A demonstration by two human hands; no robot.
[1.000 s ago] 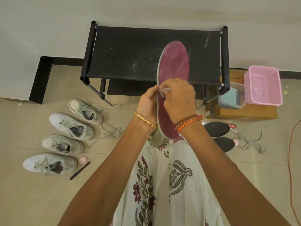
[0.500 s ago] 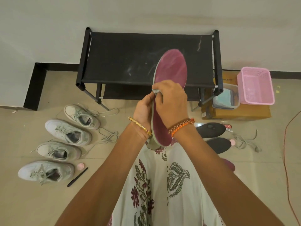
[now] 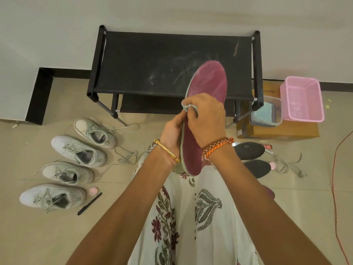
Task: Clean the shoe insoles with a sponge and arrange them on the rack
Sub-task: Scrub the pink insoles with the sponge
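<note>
I am holding the insole (image 3: pixel 208 83) upright over my lap with my left hand (image 3: pixel 172 133) gripping its edge to steady it, while my right hand (image 3: pixel 205 119) is pinching what seems to be the sponge (image 3: pixel 188 107) against its face. The rack (image 3: pixel 172 64) is sitting bare just beyond.

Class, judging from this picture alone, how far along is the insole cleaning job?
Done: nothing is on the rack yet. In hand: the left hand holds the maroon insole while the right hand presses a sponge on it. Left: two black insoles on the floor, then racking all.
</note>
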